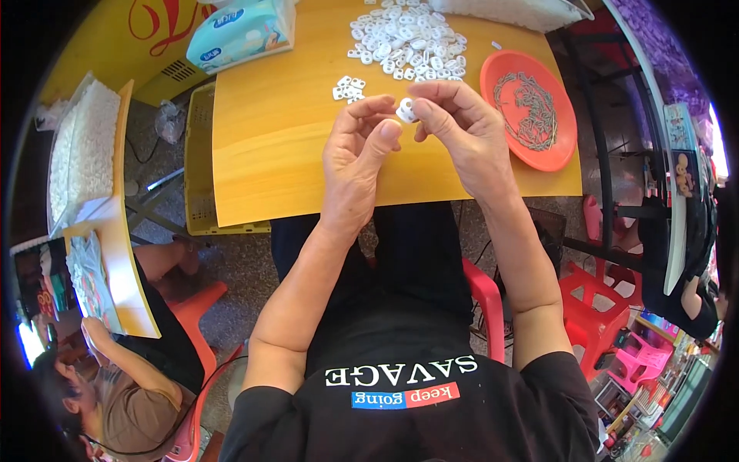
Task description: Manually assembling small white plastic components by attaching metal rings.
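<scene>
My right hand pinches a small white plastic piece between thumb and forefinger above the yellow table. My left hand is right beside it, fingertips curled toward the piece and touching or almost touching it; I cannot tell which. A heap of several more white plastic pieces lies at the table's far side, and a few loose white pieces sit just beyond my left hand. An orange plate holding small metal springs stands to the right of my right hand.
A pack of tissues lies at the table's far left. A yellow crate stands left of the table. Another person sits at a second table at lower left. Red and pink plastic stools stand at right.
</scene>
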The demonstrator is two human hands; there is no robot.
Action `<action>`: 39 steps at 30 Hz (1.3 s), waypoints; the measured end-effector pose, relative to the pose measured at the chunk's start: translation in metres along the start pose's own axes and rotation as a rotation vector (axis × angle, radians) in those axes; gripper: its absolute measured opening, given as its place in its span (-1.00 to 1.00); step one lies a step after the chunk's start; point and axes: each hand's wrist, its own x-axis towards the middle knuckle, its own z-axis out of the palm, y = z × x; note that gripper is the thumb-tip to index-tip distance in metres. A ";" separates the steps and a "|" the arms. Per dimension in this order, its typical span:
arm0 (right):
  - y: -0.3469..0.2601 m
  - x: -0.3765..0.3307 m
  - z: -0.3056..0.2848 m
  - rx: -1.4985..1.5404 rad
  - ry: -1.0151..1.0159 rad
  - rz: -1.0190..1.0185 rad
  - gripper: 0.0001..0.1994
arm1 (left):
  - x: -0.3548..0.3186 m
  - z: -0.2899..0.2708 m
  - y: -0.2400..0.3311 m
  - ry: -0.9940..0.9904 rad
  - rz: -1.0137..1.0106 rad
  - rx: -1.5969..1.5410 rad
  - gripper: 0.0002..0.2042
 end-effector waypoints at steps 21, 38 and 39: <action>-0.003 -0.030 0.056 0.432 -0.031 0.037 -0.39 | -0.014 0.001 0.026 -0.141 0.300 0.101 -0.86; 0.018 0.019 -0.035 -0.995 0.088 -0.405 -0.92 | 0.022 -0.177 0.138 0.494 0.326 1.320 -0.53; 0.018 0.023 -0.035 -0.999 0.088 -0.402 -0.92 | 0.020 -0.168 0.131 0.493 0.323 1.317 -0.53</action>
